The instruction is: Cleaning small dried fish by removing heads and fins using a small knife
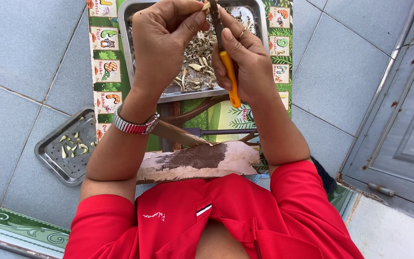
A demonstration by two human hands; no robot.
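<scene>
My left hand (161,41) pinches a small pale clove-like piece (206,6) between thumb and fingertips, above a steel tray (129,43). My right hand (247,57) grips a knife with an orange handle (229,76), its blade pointing up against that piece. A metal watch (132,125) sits on my left wrist, and a ring is on a right finger. The tray below the hands holds a heap of dry peels and pale pieces (197,64).
A perforated steel tray (53,156) with several peeled pale pieces lies on the grey floor tiles at the left. A colourful picture mat (105,72) lies under the big tray. A worn wooden board (197,160) crosses near my lap. A grey metal door (403,124) stands at the right.
</scene>
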